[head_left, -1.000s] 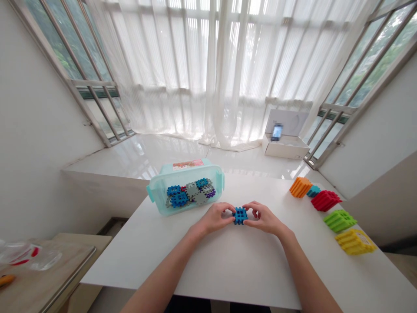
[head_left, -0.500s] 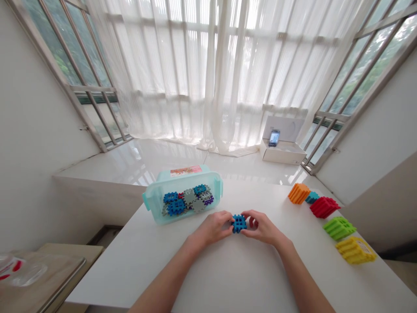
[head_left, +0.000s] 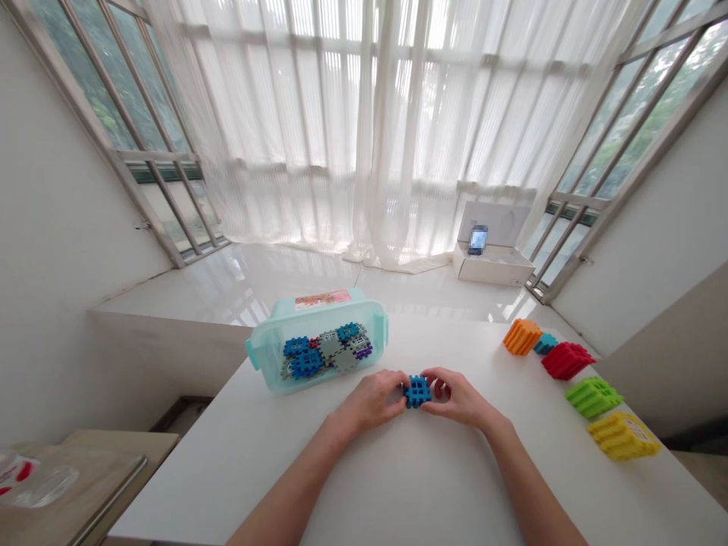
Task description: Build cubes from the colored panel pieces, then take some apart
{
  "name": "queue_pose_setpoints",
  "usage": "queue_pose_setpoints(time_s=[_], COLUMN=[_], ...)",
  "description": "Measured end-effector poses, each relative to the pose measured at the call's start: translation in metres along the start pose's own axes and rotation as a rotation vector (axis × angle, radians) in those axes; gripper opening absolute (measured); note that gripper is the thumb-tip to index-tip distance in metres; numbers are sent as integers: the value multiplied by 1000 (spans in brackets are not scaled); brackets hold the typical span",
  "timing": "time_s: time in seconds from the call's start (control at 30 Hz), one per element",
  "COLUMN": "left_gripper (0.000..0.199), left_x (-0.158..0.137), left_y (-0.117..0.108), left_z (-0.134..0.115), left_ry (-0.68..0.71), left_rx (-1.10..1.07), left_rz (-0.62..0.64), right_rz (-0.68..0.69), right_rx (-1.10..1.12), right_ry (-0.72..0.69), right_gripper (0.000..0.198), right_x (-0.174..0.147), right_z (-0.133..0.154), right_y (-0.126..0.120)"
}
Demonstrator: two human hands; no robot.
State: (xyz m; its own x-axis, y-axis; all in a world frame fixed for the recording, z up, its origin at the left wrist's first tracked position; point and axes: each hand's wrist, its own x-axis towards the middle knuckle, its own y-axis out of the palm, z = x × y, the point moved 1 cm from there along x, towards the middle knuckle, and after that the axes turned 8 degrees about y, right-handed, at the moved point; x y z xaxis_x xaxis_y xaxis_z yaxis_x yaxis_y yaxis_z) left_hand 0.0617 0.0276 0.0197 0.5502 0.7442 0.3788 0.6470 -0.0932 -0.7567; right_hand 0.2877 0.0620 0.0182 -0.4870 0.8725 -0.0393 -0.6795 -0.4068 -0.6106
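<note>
Between my two hands is a blue square building block (head_left: 418,392) with notched edges and a window grid on top. My left hand (head_left: 378,397) pinches its left side with thumb and fingers. From the right side my right hand (head_left: 458,396) grips it the same way, fingers curled. Both hands are low over the white table. To the left of my left hand, a tilted light-teal plastic bin (head_left: 262,334) holds several loose blocks, blue, grey, purple and a bit of red.
Along the table's right side stand stacks of blocks: orange (head_left: 522,337), teal (head_left: 545,343), red (head_left: 567,361), green (head_left: 593,396) and yellow (head_left: 622,436). A white box (head_left: 492,267) with a phone (head_left: 478,240) stands on the ledge. At lower left lies a clear plastic bottle (head_left: 48,484).
The view has shifted very slightly. Both hands keep their grip on the blue block, almost unmoved.
</note>
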Motion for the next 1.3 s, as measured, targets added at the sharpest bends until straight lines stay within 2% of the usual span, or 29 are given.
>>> queue_pose_setpoints(time_s=[0.2, 0.47, 0.6, 0.7, 0.83, 0.93, 1.0, 1.1, 1.2, 1.3], left_gripper=[38, 51, 63, 58, 23, 19, 23, 29, 31, 31], left_x=[-2, -3, -4, -5, -7, -14, -20, -29, -34, -36], left_y=[4, 6, 0, -12, -41, -63, -74, -84, -89, -91], left_z=[6, 4, 2, 6, 14, 19, 21, 20, 18, 17], left_ry=[-11, -6, 58, 55, -112, -339, -495, -651, -748, -809], left_rx=[23, -23, -37, 31, 320, 603, 730, 788, 761, 719], left_rz=[12, -15, -4, -63, -329, -434, -415, -285, -138, -54], right_rz=[-29, 44, 49, -34, -189, -235, -239, -257, -281, -292], right_rx=[-58, 11, 100, 129, 135, 112, 93, 80, 78, 73], right_ry=[-15, 36, 41, 25, 12, 25, 24, 11, 1, -2], right_gripper=[44, 73, 60, 51, 48, 46, 45, 43, 43, 42], right_x=[2, -2, -2, -1, 1, 3, 3, 3, 2, 2], right_z=[-3, -7, -7, -6, -5, -4, -2, 2, 4, 4], right_y=[1, -6, -13, -17, -17, -14, -12, -12, -12, -12])
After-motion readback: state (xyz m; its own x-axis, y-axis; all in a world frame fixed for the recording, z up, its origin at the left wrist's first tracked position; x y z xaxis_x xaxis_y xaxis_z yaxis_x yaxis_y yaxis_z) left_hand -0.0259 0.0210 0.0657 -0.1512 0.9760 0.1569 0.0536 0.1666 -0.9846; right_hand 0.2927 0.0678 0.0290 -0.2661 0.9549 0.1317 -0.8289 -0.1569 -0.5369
